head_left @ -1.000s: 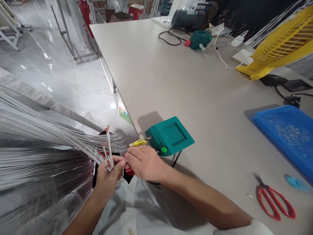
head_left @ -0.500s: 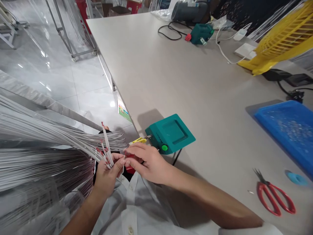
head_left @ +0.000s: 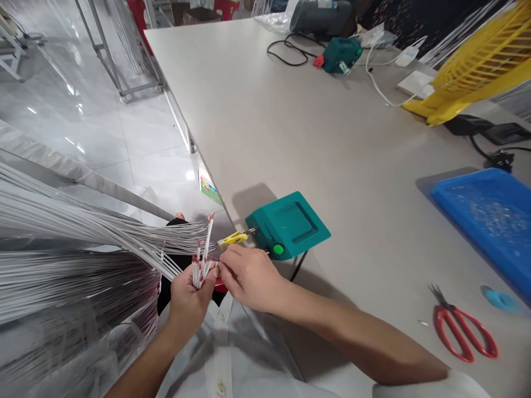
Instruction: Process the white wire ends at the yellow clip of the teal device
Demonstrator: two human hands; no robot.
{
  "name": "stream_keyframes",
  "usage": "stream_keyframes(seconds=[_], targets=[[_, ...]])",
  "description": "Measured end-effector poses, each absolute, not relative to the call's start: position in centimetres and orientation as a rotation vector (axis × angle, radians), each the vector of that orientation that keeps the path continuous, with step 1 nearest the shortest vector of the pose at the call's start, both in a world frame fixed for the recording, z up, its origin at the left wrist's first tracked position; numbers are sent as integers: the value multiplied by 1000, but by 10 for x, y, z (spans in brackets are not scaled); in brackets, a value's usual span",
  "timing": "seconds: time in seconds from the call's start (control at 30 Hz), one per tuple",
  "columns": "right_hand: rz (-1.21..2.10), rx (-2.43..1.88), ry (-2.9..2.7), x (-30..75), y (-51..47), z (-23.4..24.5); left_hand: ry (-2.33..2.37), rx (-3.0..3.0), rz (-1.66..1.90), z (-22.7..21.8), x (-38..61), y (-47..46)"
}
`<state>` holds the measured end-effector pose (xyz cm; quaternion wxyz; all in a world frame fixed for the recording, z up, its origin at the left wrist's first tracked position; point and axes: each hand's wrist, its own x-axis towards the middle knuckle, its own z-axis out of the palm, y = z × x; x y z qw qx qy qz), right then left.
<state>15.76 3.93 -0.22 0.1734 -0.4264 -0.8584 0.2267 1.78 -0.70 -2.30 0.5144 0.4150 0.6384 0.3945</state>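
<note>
My left hand [head_left: 188, 293] is closed around a bunch of white wires [head_left: 203, 268] with red ends, which stick up at uneven heights above the fist. My right hand [head_left: 251, 276] meets the left thumb, its thumb and fingertips pinched on the end of one white wire; that end is mostly hidden. Just beyond the fingers, a yellow clip [head_left: 233, 239] is attached to a teal box [head_left: 290, 224] with a green button, at the table's edge. Below the hands, something red shows partly.
Long white wires [head_left: 83, 215] hang in bulk at the left. On the table [head_left: 257, 121] are red-handled snips [head_left: 460, 326], a blue tray [head_left: 485, 210] of small clear bits, a light-blue ring [head_left: 500, 299], a yellow fan [head_left: 477, 72] and a second teal box [head_left: 341, 54] with cables.
My left hand has turned and moved slightly right, so the red-ended wires now stand closer to my right hand. The right fingers have drawn into a tighter pinch.
</note>
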Motion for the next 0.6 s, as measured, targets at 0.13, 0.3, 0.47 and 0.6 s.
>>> stream_keyframes(seconds=[0.13,0.3,0.47,0.6], targets=[[1238,-1295,-2081,159,44,2,1576,1116,971,-24,17,-8],[2221,-1234,-1185,158,48,-4,1636,1366,958,-26,12,-11],[2319,-1207,-1041,163,43,-3,1586,1213,1021,-24,12,-10],[1474,-1251,-1814,169,39,0,1529,1061,993,-24,11,-8]])
